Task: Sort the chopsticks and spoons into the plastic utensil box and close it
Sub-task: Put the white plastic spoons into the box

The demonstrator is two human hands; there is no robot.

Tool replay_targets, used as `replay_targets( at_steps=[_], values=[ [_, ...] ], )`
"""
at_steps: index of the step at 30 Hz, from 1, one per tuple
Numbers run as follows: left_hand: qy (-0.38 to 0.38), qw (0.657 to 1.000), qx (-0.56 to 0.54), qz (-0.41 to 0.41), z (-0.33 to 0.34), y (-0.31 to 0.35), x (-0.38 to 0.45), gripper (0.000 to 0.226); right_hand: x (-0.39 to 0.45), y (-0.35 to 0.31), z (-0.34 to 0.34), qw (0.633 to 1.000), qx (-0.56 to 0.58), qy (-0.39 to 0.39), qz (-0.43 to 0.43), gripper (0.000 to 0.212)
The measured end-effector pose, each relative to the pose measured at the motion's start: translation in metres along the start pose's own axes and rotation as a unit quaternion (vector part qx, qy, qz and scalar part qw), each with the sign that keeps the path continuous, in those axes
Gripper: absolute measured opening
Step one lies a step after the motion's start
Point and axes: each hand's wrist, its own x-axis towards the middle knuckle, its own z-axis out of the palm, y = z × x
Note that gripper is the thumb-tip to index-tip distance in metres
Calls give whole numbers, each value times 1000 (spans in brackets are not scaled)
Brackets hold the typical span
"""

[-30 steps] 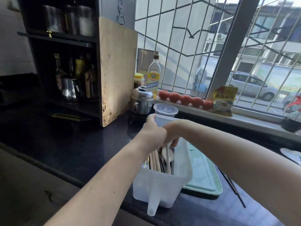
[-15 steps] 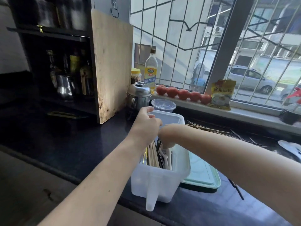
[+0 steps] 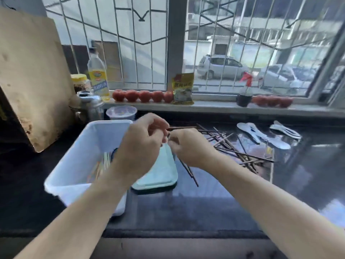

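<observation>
Daylight from the barred window falls on a dark, glossy counter (image 3: 205,202), with a row of tomatoes (image 3: 142,95) on the sill behind. At the left stands the plastic utensil box (image 3: 78,161), open, some chopsticks already inside though blurred; its pale green lid (image 3: 160,174) lies flat just beside it. Both hands meet above the gap between box and lid. The left hand (image 3: 139,146) has its fingers curled, thumb and forefinger seemingly pinching the end of a dark chopstick (image 3: 182,128) that points right. The right hand (image 3: 188,146) is also curled, and thin dark sticks (image 3: 188,171) run out beneath it; whether it truly grips them I cannot tell through the blur. A loose heap of chopsticks (image 3: 233,146) lies further right, and white spoons (image 3: 261,135) well beyond that.

To my eye the person is gathering sticks into a bundle. It would go best to even the tips first, then lower them upright beside the others, keeping spoons for a separate part of the box.
</observation>
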Motion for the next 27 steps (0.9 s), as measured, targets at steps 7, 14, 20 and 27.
replay_targets(
  at_steps=[7, 14, 20, 27],
  values=[
    [-178, 966, 189, -1, 168, -73, -32, 27, -130, 163, -17, 979, -18, 43, 196, 19],
    [-136, 953, 249, 103, 296, -69, 17, 26, -188, 256, -44, 943, -9, 130, 307, 19],
    [-89, 913, 355, 180, 358, -90, 48, 16, -149, 326, -55, 924, 7, 175, 341, 23],
    [-95, 887, 417, 172, 368, -106, 67, 14, -51, 414, -64, 913, -6, 161, 375, 29]
  ],
)
